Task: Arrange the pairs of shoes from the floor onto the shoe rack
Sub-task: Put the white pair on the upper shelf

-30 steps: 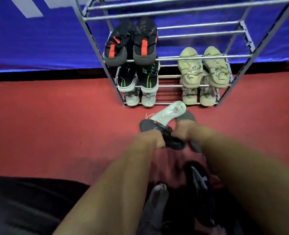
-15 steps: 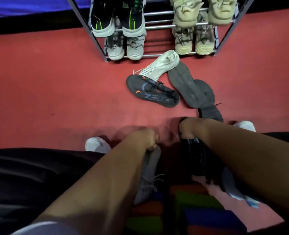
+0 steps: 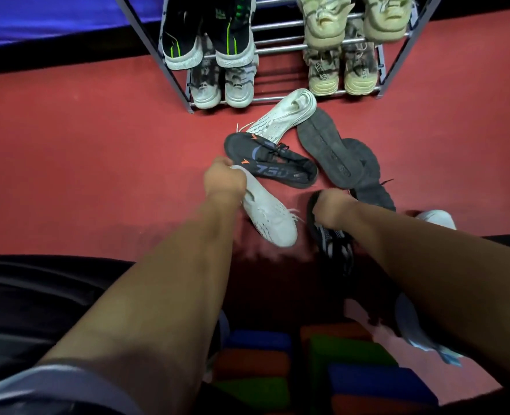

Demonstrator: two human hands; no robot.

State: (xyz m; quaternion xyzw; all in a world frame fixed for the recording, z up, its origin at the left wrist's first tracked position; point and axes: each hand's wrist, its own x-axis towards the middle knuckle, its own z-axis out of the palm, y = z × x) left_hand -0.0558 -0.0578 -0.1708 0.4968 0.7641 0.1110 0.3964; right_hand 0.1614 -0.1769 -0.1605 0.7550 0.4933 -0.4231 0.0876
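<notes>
My left hand grips the heel of a white knit sneaker, held just above the red floor. My right hand is closed on a black sneaker with white stripes. Ahead on the floor lie a matching white sneaker, a black sneaker marked 750 on its side, and a dark sneaker sole-up. The metal shoe rack stands at the top, holding black-and-green shoes, grey shoes and beige pairs.
A blue wall runs behind the rack. Colourful foam blocks lie between my legs at the bottom. A white shoe toe shows at the right beside my dark trouser leg. A pale shoe lies under my right arm.
The camera tipped down from the rack to the floor. My left hand lifted the white sneaker forward and up; my right hand stays on the black striped sneaker.
</notes>
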